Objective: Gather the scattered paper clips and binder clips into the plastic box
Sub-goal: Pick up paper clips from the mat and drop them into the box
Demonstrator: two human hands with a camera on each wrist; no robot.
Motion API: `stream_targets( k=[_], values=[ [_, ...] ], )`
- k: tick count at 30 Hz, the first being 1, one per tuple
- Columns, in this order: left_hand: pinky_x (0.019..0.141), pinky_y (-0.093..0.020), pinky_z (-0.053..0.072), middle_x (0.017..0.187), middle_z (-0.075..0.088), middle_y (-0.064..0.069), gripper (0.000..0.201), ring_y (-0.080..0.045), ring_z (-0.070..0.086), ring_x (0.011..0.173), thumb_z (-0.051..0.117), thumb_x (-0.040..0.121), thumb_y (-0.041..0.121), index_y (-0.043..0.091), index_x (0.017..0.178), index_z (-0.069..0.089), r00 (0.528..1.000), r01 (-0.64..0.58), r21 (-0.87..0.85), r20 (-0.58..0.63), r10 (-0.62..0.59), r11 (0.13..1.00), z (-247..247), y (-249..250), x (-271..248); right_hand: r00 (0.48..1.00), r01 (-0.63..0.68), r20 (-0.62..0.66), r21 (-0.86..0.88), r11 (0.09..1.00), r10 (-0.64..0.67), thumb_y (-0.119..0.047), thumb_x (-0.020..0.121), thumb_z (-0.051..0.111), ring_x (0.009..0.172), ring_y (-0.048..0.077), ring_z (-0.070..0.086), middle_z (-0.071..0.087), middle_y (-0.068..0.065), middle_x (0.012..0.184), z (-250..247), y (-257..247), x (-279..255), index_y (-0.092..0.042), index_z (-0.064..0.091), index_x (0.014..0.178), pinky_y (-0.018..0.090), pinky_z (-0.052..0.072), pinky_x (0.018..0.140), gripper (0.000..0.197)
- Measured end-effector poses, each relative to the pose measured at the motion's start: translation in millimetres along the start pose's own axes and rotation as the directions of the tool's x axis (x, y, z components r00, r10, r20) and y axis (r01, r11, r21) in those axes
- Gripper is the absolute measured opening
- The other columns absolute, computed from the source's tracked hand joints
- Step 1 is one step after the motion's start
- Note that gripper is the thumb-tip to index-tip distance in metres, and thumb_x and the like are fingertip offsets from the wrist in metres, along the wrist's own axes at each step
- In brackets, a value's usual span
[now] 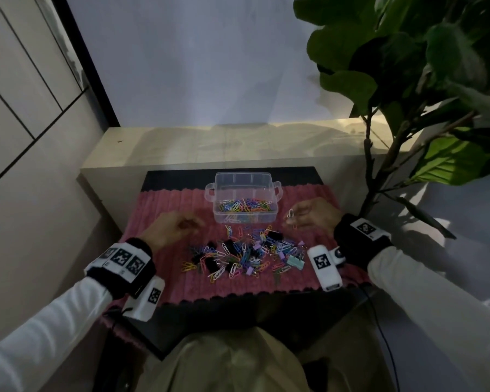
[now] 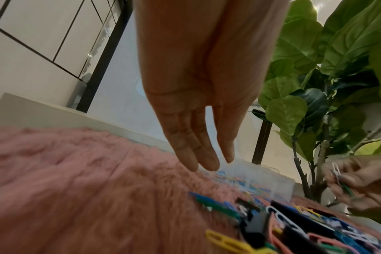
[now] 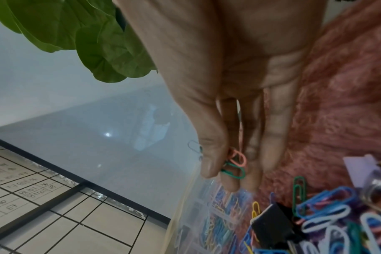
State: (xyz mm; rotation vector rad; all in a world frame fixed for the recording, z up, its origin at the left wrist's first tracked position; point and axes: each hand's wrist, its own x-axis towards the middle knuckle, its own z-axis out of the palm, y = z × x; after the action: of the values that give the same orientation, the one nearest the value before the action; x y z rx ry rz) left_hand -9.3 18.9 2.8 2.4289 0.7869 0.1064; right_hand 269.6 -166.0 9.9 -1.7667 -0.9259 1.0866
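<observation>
So you've got a pink fuzzy mat (image 1: 164, 210) laid out, and everything sits on it. The clear plastic box (image 1: 243, 198) is at the far middle of that mat, open on top, with a layer of colourful paper clips already in the bottom.

Just on your side of the box is the scattered pile (image 1: 246, 254): mixed paper clips plus black, purple and mint binder clips, all tangled together.

Your left hand (image 1: 170, 226) hovers left of the box, near its front corner, over bare mat. From the wrist view its fingers (image 2: 198, 151) hang straight and relaxed, holding nothing.

Your right hand (image 1: 313, 217) is right of the box, close to its front right corner. It's pinching a small bunch of paper clips (image 3: 235, 163) between thumb and fingers; I can make out a pink one, a green one and a white one (image 1: 291, 213) sticking up.

There's a leafy plant (image 1: 413, 80) off to the right of the box, beyond the mat.
</observation>
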Motion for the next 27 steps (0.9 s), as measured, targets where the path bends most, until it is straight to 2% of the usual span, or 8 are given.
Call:
stream_targets(
  k=[2,5,10,13,16,18,20,27],
  values=[
    [0.081,-0.007,0.041,0.099,0.066,0.009,0.024,0.012,0.058,0.08,0.062,0.083,0.009,0.019,0.105,0.066,0.998,-0.001,-0.025,0.056,0.002,1.0,4.2,-3.0,-5.2,0.999,-0.022,0.027,0.069,0.997,0.02,0.012,0.077,0.061,0.055,0.007,0.068,0.072,-0.004,0.057,0.3,-0.4,-0.4,0.0,0.062,0.077,0.015,0.054,0.054,0.012],
    [0.078,-0.002,0.042,0.095,0.065,0.012,0.026,0.016,0.057,0.075,0.061,0.083,0.006,0.018,0.105,0.066,0.992,0.014,-0.052,0.126,-0.008,0.999,11.7,-4.7,-12.5,0.999,-0.033,0.034,0.087,0.996,0.03,0.011,0.078,0.061,0.056,0.008,0.068,0.072,-0.002,0.058,2.9,-4.1,0.3,-0.001,0.062,0.077,0.017,0.055,0.055,0.012],
    [0.072,-0.004,0.049,0.095,0.066,0.008,0.04,0.007,0.062,0.078,0.056,0.08,-0.01,0.029,0.089,0.064,0.991,0.036,-0.21,0.135,-0.008,0.977,17.2,-4.3,-20.8,0.999,0.035,0.018,0.118,0.992,-0.037,0.006,0.082,0.058,0.063,0.01,0.068,0.069,0.004,0.077,6.7,-19.8,7.6,0.005,0.061,0.091,0.015,0.055,0.059,0.009],
    [0.068,-0.003,0.048,0.094,0.065,0.002,0.04,-0.001,0.061,0.077,0.054,0.079,-0.014,0.021,0.096,0.062,0.995,0.084,-0.217,0.075,-0.069,0.973,12.1,-9.2,-25.1,0.996,0.087,-0.026,0.072,0.994,-0.085,0.005,0.083,0.057,0.061,0.007,0.069,0.064,0.01,0.085,7.7,-38.9,22.2,0.014,0.056,0.104,0.017,0.057,0.061,0.023],
    [0.082,-0.015,0.05,0.098,0.061,0.006,0.04,0.005,0.06,0.077,0.063,0.077,-0.007,0.018,0.108,0.057,0.987,0.121,-0.14,0.123,-0.104,0.983,9.2,-11.9,-30.0,0.996,0.071,-0.048,0.004,0.997,-0.071,0.009,0.083,0.057,0.064,0.016,0.07,0.063,0.017,0.085,14.5,-55.1,46.6,0.005,0.059,0.086,0.021,0.058,0.061,0.005],
    [0.092,-0.024,0.043,0.11,0.051,0.005,0.052,-0.006,0.057,0.092,0.071,0.073,0.005,0.019,0.119,0.051,0.976,0.081,0.005,0.204,-0.08,0.997,12.0,-11.0,-30.3,0.996,0.038,-0.082,-0.072,0.997,-0.044,0.007,0.082,0.059,0.08,0.029,0.069,0.065,0.021,0.093,23.0,-60.6,62.0,0.003,0.058,0.086,0.03,0.059,0.071,0.006],
    [0.093,-0.027,0.039,0.115,0.039,0.004,0.065,-0.013,0.045,0.103,0.074,0.071,0.016,0.024,0.128,0.045,0.969,0.028,0.15,0.24,-0.064,0.988,18.7,-8.2,-27.0,0.994,0.008,-0.102,-0.212,0.977,-0.03,0.004,0.082,0.06,0.084,0.03,0.067,0.066,0.024,0.102,32.9,-63.9,70.8,0.007,0.059,0.1,0.034,0.057,0.078,0.019],
    [0.085,-0.03,0.045,0.108,0.05,-0.006,0.044,-0.017,0.052,0.089,0.071,0.075,0.017,0.016,0.115,0.055,0.975,-0.055,0.267,0.223,-0.006,0.962,22.9,-4.5,-10.7,0.988,0.085,-0.047,-0.63,0.772,-0.147,0.004,0.087,0.052,0.101,0.026,0.063,0.063,0.016,0.117,38.6,-71.2,56.2,-0.003,0.061,0.113,0.026,0.052,0.079,0.028]
  ],
)
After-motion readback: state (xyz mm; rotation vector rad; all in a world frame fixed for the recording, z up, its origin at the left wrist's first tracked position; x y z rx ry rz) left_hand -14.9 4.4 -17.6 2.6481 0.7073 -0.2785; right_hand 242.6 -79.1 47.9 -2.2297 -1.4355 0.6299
